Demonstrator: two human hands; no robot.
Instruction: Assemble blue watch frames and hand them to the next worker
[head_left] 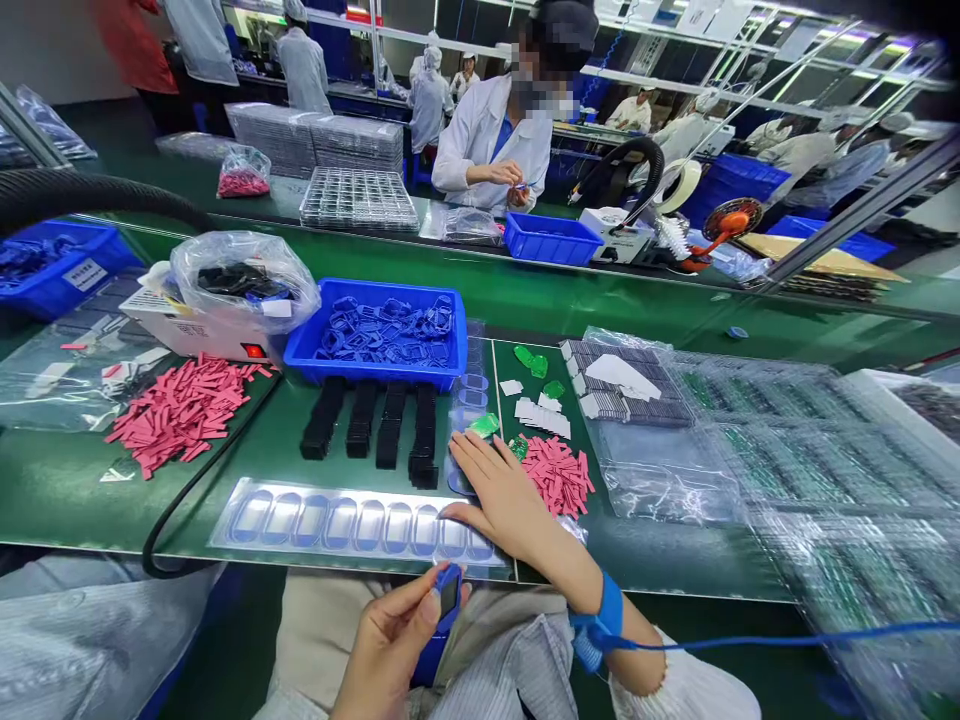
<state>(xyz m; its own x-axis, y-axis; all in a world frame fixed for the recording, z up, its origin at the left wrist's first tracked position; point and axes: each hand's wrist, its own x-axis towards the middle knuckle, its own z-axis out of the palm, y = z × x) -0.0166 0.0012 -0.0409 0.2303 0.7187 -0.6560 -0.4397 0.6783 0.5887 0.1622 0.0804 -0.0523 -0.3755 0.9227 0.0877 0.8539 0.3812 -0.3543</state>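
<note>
- Pink strips [184, 410], one loose heap, at left.
- Clear tray [322, 520], one row of rounded recesses, along the table's near edge.
- Blue bin [298, 352], filled with blue frames [386, 330].
- Black pieces [390, 425], four stacks, just in front of the bin.
- Left hand [397, 630], thumb and fingers pinched around a blue device [448, 592] with dark screen, held at the table's near edge.
- Right hand [499, 485], palm down, fingers outstretched, gripping nothing visible; fingertips near a green board [484, 425].
- Second pink heap [559, 475], just beside the right hand.
- Blue wrist strap [611, 610], corded, on the right wrist.
</note>
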